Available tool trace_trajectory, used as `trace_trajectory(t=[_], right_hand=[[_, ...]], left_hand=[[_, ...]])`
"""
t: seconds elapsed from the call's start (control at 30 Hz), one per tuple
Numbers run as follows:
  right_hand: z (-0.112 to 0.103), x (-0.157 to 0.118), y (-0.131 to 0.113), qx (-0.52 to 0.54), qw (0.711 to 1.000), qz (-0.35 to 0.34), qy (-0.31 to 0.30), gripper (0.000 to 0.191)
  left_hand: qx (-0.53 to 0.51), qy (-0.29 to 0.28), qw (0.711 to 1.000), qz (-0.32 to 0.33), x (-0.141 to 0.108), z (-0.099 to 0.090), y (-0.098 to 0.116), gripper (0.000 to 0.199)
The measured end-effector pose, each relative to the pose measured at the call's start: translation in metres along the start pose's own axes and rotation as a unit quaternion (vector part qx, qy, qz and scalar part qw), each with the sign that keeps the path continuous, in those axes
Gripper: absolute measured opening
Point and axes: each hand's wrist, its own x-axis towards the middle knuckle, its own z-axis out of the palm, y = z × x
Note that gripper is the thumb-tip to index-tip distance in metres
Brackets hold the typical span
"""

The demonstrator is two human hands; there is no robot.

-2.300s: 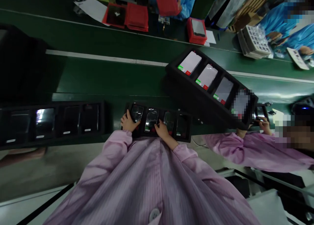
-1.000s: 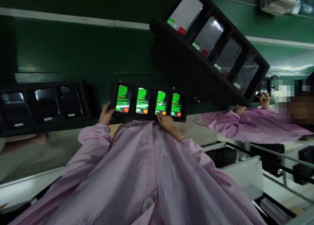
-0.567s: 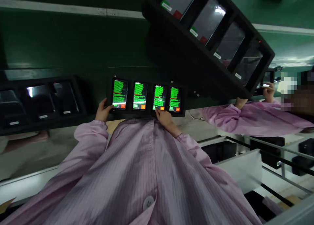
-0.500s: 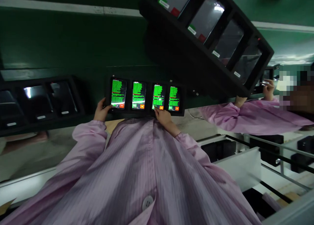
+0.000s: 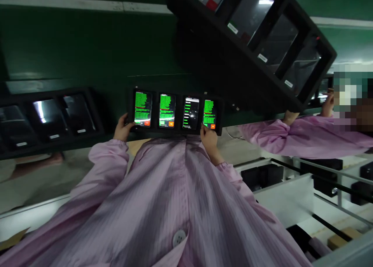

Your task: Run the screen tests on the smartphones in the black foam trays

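Observation:
A black tray (image 5: 178, 130) with several phones in a row lies at the table's near edge. My left hand (image 5: 122, 129) is closed round the tray's left end, its thumb over the front edge. Green text fills the leftmost phone (image 5: 142, 108), the second phone (image 5: 167, 111) and the rightmost phone (image 5: 210, 114). The third phone (image 5: 190, 113) has a dark screen with short white and green lines. With a finger stretched out, my right hand (image 5: 209, 139) touches the lower left of the rightmost phone and holds nothing.
Another phone tray (image 5: 100, 123) lies to the left, its screens dark. A large black tray of phones (image 5: 247, 71) is tilted at the upper right, raised above the green table (image 5: 87, 45). Beyond it, a co-worker's pink sleeve (image 5: 314, 137) reaches the table edge.
My right hand has moved right, from the third phone to the rightmost one. The third phone's screen has switched from green text to a dark list. My left hand keeps its hold.

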Motion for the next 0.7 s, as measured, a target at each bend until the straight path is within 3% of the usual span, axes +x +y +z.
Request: trace_trajectory(t=[0.17,0.33,0.47,0.7], right_hand=[[0.002,-0.004,-0.066,-0.03,0.969,-0.221,-0.102,0.048],[0.005,0.006,-0.113,-0.06,0.957,-0.262,-0.113,0.047],[0.006,0.011,-0.115,-0.072,0.955,-0.263,-0.116,0.046],[0.009,0.007,-0.085,-0.016,0.97,-0.228,-0.087,0.048]], left_hand=[[0.003,-0.004,1.0,-0.001,0.003,-0.003,0.0,0.06],[-0.013,-0.014,1.0,0.012,0.004,-0.001,-0.005,0.059],[0.03,-0.009,0.999,0.025,0.003,0.004,-0.01,0.068],[0.032,0.002,0.999,0.025,0.007,0.008,-0.014,0.067]])
